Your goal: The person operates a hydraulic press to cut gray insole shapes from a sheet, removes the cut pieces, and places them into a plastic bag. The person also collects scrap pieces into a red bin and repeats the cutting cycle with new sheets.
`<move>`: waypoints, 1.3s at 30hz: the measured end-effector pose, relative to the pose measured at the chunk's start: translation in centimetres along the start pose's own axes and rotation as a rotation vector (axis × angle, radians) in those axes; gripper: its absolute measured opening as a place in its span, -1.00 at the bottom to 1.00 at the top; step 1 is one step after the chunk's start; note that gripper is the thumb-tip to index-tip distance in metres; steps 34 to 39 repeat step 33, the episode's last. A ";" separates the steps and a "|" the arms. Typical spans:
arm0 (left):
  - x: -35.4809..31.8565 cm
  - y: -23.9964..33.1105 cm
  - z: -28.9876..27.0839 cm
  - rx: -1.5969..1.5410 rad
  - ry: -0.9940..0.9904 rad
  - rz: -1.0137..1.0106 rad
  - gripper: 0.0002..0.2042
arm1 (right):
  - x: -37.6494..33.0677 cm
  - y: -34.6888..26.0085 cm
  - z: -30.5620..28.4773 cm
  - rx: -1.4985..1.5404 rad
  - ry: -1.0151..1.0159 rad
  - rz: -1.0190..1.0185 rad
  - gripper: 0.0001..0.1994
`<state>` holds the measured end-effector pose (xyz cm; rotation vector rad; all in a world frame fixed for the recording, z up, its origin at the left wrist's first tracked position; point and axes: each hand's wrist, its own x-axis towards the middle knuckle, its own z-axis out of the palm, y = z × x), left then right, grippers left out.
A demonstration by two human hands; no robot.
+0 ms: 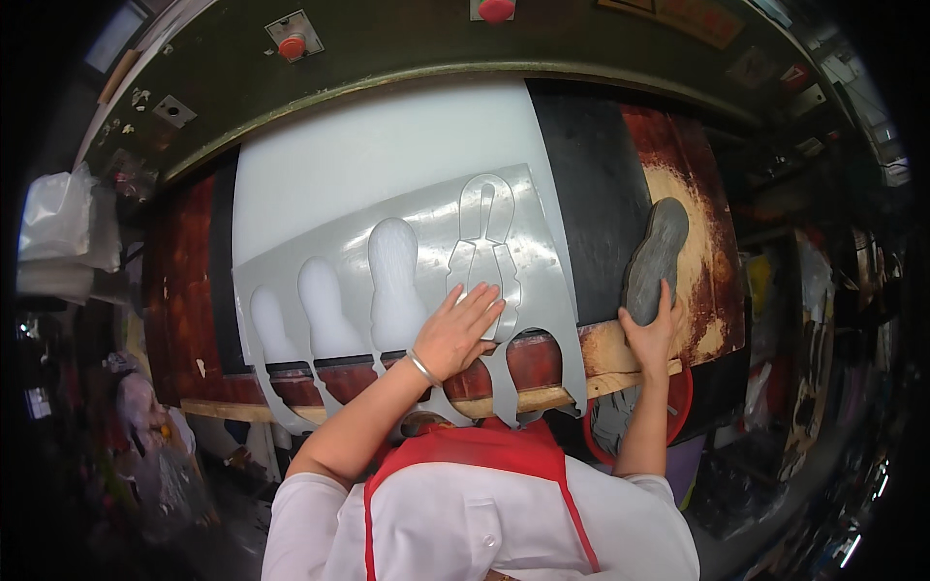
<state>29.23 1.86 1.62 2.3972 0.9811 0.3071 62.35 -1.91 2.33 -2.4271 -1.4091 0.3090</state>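
A shiny grey sheet (441, 218) lies across a white board, with several sole-shaped openings cut through it. Near its right side runs a sole-shaped outline (499, 228) with a looped upper part, its pieces still lying flat in the sheet. My left hand (463, 327) rests on the lower part of that outline, fingers stretched out and nothing gripped. At the right, a dark grey sole-shaped stack (658, 254) lies on the worn wooden surface. My right hand (651, 331) holds its lower end between thumb and fingers.
The white board (378, 136) borders a black strip (586, 184). Behind rises a dark green machine beam (387, 48) with a red button (292, 45). Below the front edge, a red bucket (686, 412) holds grey scraps. Strips of the sheet hang over that edge. Clear plastic bags (63, 223) are at far left.
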 end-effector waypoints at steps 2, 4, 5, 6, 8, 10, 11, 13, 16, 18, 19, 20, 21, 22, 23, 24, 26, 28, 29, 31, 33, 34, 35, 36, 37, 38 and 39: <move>0.3 -0.2 0.1 -0.075 0.035 -0.037 -0.42 | -0.9 -1.2 0.7 0.020 0.107 -0.080 -0.26; 1.3 -0.9 -0.4 -0.289 0.112 -0.228 -0.55 | -2.1 -3.5 1.3 0.032 0.219 -0.195 -0.32; 1.8 -1.4 -0.8 -0.469 0.141 -0.385 -0.58 | -2.9 -5.1 1.9 0.177 0.137 -0.231 -0.36; 2.3 -2.0 -1.3 -0.648 0.136 -0.575 -0.61 | -3.9 -6.7 2.6 0.297 0.095 -0.332 -0.39; 2.7 -3.9 -3.7 -0.719 0.472 -0.578 -0.64 | -6.6 -10.1 4.1 0.259 0.007 -0.490 -0.40; 2.4 -6.6 -7.5 -0.806 0.737 -0.772 -0.62 | -8.0 -11.5 4.7 0.141 -0.039 -0.460 -0.42; 1.6 -7.9 -9.6 -1.196 0.899 -0.660 -0.61 | -8.8 -12.0 5.2 0.079 -0.072 -0.439 -0.42; -2.3 -9.2 -14.4 -0.989 1.104 -0.619 -0.64 | -9.1 -12.2 5.8 0.078 -0.070 -0.458 -0.43; -7.5 -6.4 -20.7 -0.902 1.116 -0.429 -0.61 | -11.3 -11.3 5.2 0.047 -0.030 -0.364 -0.44; -9.6 -3.6 -21.9 -0.442 1.060 -0.464 -0.57 | -12.0 -12.6 5.8 0.033 0.019 -0.325 -0.43; -9.4 -2.5 -20.5 -0.421 1.047 -0.446 -0.56 | -12.1 -13.7 5.7 0.079 -0.015 -0.314 -0.41; -9.3 -1.6 -18.9 -0.297 1.003 -0.325 -0.56 | -13.1 -15.2 5.6 0.202 0.196 -0.393 -0.38; -9.3 -0.7 -16.9 -0.244 0.927 -0.350 -0.56 | -13.9 -17.0 5.4 0.432 0.222 -0.463 -0.35; -9.1 0.4 -14.7 -0.170 0.877 -0.403 -0.56 | -14.8 -18.7 4.8 0.658 0.271 -0.566 -0.32; -9.3 1.6 -12.1 -0.221 0.742 -0.392 -0.55 | -16.5 -20.2 4.1 0.799 0.208 -0.611 -0.29; -9.7 2.8 -10.2 -0.342 0.662 -0.489 -0.54 | -17.6 -21.1 3.4 0.935 0.139 -0.660 -0.27; -10.4 4.5 -10.3 -0.614 0.362 -0.250 -0.54 | -18.4 -20.4 2.2 0.948 0.193 -0.705 -0.22; -10.8 6.5 -10.7 -0.703 0.360 -0.138 -0.47 | -19.7 -19.6 1.0 0.941 0.279 -0.750 -0.21; -10.5 7.1 -10.7 -0.750 0.336 -0.114 -0.45 | -20.0 -18.8 0.9 0.929 0.316 -0.755 -0.21; -10.1 7.7 -10.8 -0.727 0.225 -0.084 -0.40 | -20.6 -17.7 1.0 0.943 0.294 -0.686 -0.25; -9.5 7.5 -11.7 -0.591 0.071 -0.052 -0.35 | -21.1 -16.8 1.3 0.995 0.404 -0.657 -0.28; -9.5 7.5 -11.7 -0.591 0.071 -0.052 -0.35 | -21.1 -16.8 1.3 0.995 0.404 -0.657 -0.28; -9.5 7.5 -11.7 -0.591 0.071 -0.052 -0.35 | -21.1 -16.8 1.3 0.995 0.404 -0.657 -0.28; -9.5 7.5 -11.7 -0.591 0.071 -0.052 -0.35 | -21.1 -16.8 1.3 0.995 0.404 -0.657 -0.28; -9.5 7.5 -11.7 -0.591 0.071 -0.052 -0.35 | -21.1 -16.8 1.3 0.995 0.404 -0.657 -0.28; -9.5 7.5 -11.7 -0.591 0.071 -0.052 -0.35 | -21.1 -16.8 1.3 0.995 0.404 -0.657 -0.28; -9.5 7.5 -11.7 -0.591 0.071 -0.052 -0.35 | -21.1 -16.8 1.3 0.995 0.404 -0.657 -0.28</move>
